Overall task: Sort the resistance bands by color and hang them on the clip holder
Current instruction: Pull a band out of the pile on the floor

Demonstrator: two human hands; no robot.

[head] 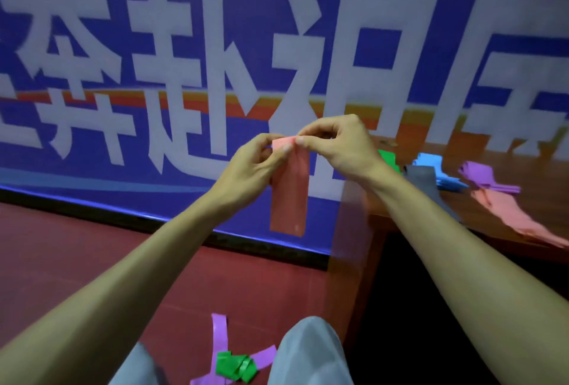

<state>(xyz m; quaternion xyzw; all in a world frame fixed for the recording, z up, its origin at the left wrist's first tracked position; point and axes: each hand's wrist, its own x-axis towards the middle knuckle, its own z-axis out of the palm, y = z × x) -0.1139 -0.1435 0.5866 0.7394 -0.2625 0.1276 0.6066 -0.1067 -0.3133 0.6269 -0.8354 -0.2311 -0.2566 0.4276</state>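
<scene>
A pink resistance band (289, 190) hangs straight down in mid-air in front of me. My left hand (249, 166) pinches its top edge from the left, and my right hand (338, 144) pinches the same edge from the right, thumbs and fingertips almost meeting. On the wooden table (505, 153) at the right lie more bands: green (388, 159), grey (423, 176), blue (437, 169), purple (480, 175) and pink (517, 215). A purple band (220, 335) and a green band (235, 366) lie on the red floor by my knees. No clip holder is visible.
A large blue banner (184, 46) with white characters covers the wall ahead. The red floor (61, 255) spreads to the left. My knees in grey trousers (308, 350) sit at the bottom. The table's side panel (351, 246) stands just right of the hanging band.
</scene>
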